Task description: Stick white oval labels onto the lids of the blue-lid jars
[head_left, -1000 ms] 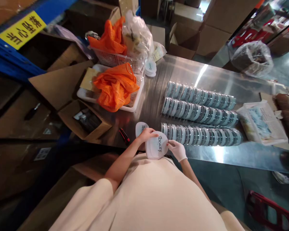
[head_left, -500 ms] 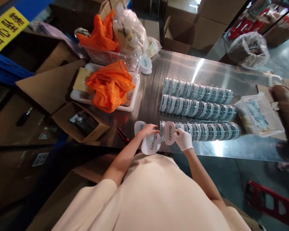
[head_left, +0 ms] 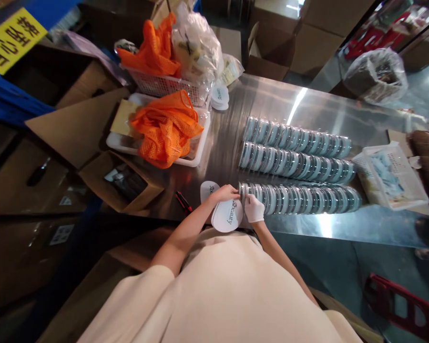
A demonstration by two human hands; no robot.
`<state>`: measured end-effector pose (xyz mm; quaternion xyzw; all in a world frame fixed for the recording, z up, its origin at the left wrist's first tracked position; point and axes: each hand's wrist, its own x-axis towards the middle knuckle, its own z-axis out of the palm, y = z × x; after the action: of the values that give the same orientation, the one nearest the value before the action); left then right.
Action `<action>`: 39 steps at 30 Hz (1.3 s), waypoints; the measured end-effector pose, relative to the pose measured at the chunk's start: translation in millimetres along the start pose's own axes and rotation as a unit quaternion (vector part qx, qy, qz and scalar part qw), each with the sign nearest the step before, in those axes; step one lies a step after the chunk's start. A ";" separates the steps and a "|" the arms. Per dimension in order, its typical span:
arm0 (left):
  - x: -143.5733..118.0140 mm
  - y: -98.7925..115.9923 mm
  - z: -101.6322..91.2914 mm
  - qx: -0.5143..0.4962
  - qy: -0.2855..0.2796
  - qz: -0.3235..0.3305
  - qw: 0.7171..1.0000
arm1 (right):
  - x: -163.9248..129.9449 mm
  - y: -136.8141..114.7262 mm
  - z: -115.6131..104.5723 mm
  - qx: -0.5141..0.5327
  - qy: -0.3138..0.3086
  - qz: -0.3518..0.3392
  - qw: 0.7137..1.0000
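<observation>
I stand at a steel table (head_left: 307, 102), looking down at my hands. My bare left hand (head_left: 224, 193) pinches the top edge of a white oval card (head_left: 227, 216) printed with dark lettering, which hangs over the near table edge against my body. My gloved right hand (head_left: 253, 208) is curled at the near end of the closest row of round tins (head_left: 300, 199), touching the first tin; I cannot tell whether its fingers grip it. Two more rows (head_left: 295, 147) lie parallel beyond. Another white card (head_left: 208, 188) lies just left of my left hand, and a red and black pen (head_left: 183, 202) sits farther left. An orange mesh cloth (head_left: 166, 127) fills a white tray (head_left: 196, 155).
</observation>
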<state>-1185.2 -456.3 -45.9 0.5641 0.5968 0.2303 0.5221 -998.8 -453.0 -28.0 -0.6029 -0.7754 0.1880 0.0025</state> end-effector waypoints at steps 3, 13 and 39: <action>-2.0 0.2 0.5 0.019 -0.014 -0.008 1.000 | -2.7 5.4 18.6 0.072 -0.005 0.027 0.997; -8.5 -45.3 -7.2 -0.077 0.062 -0.063 0.993 | -7.6 16.3 18.5 0.428 -0.139 0.054 0.891; -58.7 -98.8 4.1 0.032 0.476 -0.188 0.859 | -6.2 -2.6 -40.1 -0.035 -0.209 0.020 0.977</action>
<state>-1235.1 -536.7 -111.3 0.2791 0.8742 0.3491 0.1897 -990.3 -447.8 11.4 -0.5657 -0.7524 0.2826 -0.1845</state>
